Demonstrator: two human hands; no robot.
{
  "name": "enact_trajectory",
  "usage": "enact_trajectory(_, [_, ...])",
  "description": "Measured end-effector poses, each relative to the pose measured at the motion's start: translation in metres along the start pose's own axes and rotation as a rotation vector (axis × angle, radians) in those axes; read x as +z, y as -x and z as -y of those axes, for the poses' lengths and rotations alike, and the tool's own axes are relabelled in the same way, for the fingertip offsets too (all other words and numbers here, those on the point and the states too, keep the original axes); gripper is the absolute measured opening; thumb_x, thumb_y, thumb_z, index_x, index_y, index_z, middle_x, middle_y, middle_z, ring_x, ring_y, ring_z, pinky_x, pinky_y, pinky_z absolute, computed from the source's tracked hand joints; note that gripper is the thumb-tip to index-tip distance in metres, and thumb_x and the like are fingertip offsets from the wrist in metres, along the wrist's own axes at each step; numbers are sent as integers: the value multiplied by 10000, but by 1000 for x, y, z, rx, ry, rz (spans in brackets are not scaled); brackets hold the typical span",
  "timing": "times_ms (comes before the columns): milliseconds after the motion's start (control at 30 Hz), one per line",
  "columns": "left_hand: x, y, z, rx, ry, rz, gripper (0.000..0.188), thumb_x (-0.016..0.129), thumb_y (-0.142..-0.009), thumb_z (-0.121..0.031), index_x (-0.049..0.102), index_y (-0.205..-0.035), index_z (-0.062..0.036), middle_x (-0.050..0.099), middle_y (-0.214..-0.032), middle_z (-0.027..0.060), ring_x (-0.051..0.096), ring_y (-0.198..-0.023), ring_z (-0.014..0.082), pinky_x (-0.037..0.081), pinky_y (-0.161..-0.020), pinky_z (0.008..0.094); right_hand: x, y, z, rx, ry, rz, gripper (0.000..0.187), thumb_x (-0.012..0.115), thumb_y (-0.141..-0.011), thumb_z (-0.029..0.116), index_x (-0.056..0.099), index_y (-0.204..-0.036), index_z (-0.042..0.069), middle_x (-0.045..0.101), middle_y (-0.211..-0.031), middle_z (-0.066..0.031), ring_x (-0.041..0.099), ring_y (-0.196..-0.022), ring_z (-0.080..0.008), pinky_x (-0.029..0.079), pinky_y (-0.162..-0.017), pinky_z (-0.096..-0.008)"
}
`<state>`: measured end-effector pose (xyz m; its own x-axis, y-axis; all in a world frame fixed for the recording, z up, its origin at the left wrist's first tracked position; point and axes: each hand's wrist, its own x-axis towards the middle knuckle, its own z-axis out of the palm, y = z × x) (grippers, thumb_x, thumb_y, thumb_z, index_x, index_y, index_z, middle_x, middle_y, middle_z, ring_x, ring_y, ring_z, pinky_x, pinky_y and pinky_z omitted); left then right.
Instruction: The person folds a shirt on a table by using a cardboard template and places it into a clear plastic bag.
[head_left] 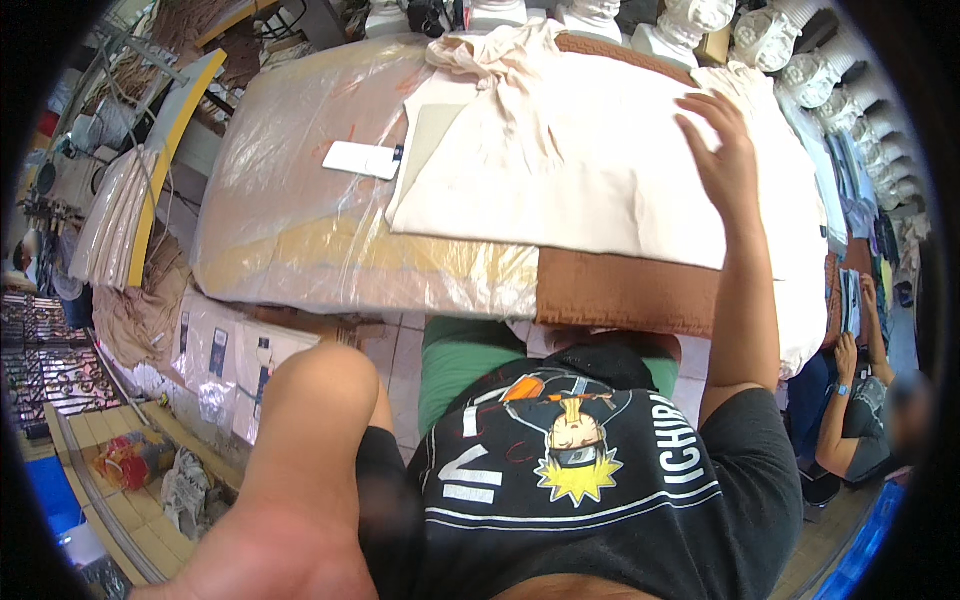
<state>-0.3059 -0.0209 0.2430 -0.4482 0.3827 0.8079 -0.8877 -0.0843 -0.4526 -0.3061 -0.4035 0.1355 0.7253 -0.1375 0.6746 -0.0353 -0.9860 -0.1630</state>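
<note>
A cream garment (610, 195) lies spread over the table, its far end bunched in folds. A greyish-beige flat piece (436, 140) shows at its left side. My right hand (722, 150) is over the garment's right part, fingers apart and holding nothing; whether it touches the cloth is unclear. Beside the garment's left edge lies a white tag with a black end (362, 159). My left arm is bent up close to the camera. The left hand (270, 550) is blurred at the lower edge, its fingers cut off from view.
Clear plastic wraps the table's left part (290, 190); a brown textured mat (620, 290) lies under the garment. Plastic-packed folded garments (115, 215) lean by a yellow-edged board at left. White mannequin heads (690, 25) line the back. At right, another person (860, 410) handles blue garments.
</note>
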Motion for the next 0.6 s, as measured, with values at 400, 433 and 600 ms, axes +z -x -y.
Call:
enact_trajectory(400, [34, 298, 23, -1084, -299, 1561, 542, 511, -904, -326, 411, -1289, 42, 365, -1374, 198, 273, -1311, 369, 241, -1052, 500, 247, -168, 40, 24, -162, 476, 413, 641, -757, 440, 683, -972, 90, 666, -986, -124, 644, -885, -278, 506, -752, -373])
enact_trajectory(433, [33, 310, 28, -1097, -343, 1572, 548, 513, -902, -325, 405, -1297, 39, 350, -1387, 193, 270, -1314, 367, 244, -1049, 503, 260, -172, 50, 88, -89, 521, 422, 652, -744, 442, 682, -974, 89, 668, -985, -119, 644, -895, -275, 506, -762, -374])
enact_trajectory(600, [38, 344, 56, -1229, -445, 1548, 560, 614, -834, -274, 433, -1290, -3, 422, -1326, 169, 355, -1246, 337, 343, -1002, 429, 310, -180, 40, 251, 48, 600, 525, 657, -700, 516, 674, -1023, 102, 679, -908, -133, 648, -880, -290, 499, -777, -378])
